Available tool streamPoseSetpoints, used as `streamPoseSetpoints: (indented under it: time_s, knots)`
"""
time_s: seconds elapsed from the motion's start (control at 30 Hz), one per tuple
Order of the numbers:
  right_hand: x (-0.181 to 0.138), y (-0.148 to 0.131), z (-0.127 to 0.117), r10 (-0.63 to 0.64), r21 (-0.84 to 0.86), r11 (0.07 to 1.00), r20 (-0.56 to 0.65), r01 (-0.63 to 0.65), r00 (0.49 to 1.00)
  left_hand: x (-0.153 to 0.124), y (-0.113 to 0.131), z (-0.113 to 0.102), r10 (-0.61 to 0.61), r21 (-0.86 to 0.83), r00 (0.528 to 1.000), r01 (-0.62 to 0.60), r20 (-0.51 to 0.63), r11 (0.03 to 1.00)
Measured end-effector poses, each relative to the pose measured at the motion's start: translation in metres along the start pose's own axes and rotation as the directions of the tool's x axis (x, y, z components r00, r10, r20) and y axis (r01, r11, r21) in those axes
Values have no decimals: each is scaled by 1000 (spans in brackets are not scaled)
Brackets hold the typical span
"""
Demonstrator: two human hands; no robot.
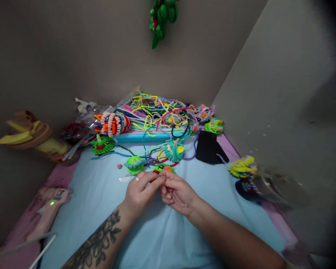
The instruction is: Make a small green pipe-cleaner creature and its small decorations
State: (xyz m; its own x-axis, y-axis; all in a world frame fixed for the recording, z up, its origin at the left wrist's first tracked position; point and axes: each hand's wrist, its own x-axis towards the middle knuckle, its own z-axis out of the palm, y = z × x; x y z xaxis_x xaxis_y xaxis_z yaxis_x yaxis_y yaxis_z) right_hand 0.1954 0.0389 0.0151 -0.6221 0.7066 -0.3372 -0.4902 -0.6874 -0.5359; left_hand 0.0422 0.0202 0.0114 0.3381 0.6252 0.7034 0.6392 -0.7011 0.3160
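Observation:
My left hand (141,192), with a ring on one finger, meets my right hand (179,190) over the blue cloth. Both are closed, fingertips pinched together. A thin pinkish strand, seemingly a pipe cleaner (179,201), curls across my right palm; what lies between the left fingertips is hidden. Just beyond the fingers sits a green pipe-cleaner figure (168,169) with orange and red parts, partly covered by the hands. Left of it stands a round green and light-blue figure (134,165). Behind is a turquoise figure (175,150) with a yellow piece.
A blue tray (145,138) heaped with coloured pipe cleaners (156,108) stands against the wall. Around are a striped figure (114,124), a green horned figure (102,145), a black pouch (210,147), a yellow and purple piece (243,167) and a power strip (52,209).

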Motion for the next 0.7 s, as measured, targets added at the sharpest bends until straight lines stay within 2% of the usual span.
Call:
streamPoseSetpoints:
  time_s: [0.1,0.2,0.27,0.37,0.47,0.53,0.6,0.7]
  knots:
    - [-1,1,2,4,-9,1000,45,-4,999,0,1,3,-67,-51,998,67,-4,996]
    - [-1,2,4,-32,-72,997,37,34,999,5,5,5,-268,-174,963,262,-11,949]
    - [-1,3,3,-101,-183,979,-29,94,995,8,8,5,-421,-254,906,414,28,874]
    - [0,2,-2,-201,-430,891,-93,143,975,13,12,5,-614,-371,776,617,143,694]
    - [-2,-1,-6,-313,-662,720,-41,208,949,16,13,5,-724,-501,646,723,243,476]
    - [-5,-4,-7,-394,-791,537,72,294,916,18,12,4,-763,-564,572,752,302,341]
    - [-9,-8,-8,-437,-851,358,211,384,875,20,10,3,-781,-605,501,769,373,204]
    - [-10,-10,-12,-522,-855,175,340,488,783,22,7,1,-788,-640,427,766,444,54]
